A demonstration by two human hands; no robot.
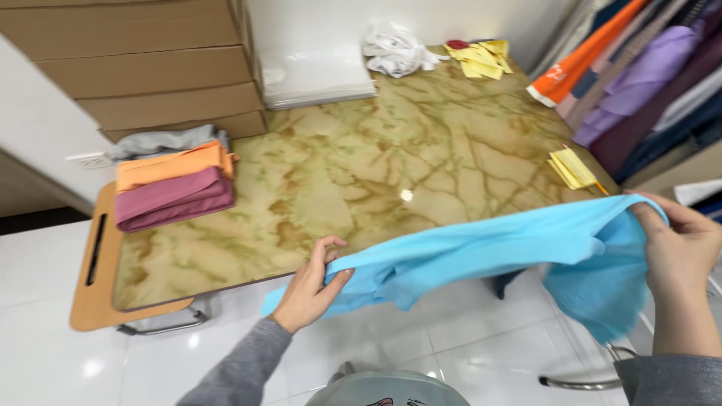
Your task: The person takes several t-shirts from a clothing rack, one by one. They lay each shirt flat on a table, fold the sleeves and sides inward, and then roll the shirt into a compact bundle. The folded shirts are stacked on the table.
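The left hand (310,286) and right hand (677,252) grip a light blue cloth garment (496,252) stretched between them. It hangs over the near edge of the marble-patterned table (376,165).

Bright, even light; glare spots on glossy floor (90,367); mild motion blur.

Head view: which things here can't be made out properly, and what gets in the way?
- Light blue garment: bunched and motion-blurred between left hand and right hand; its kind is unclear.
- Hanging clothes: cut off by the top and right edges.
- Yellow paper slips: too small to tell any markings.
- White crumpled item at the marble-pattern table's far end: blurred, kind unclear.
- Folded stack: only edges show.
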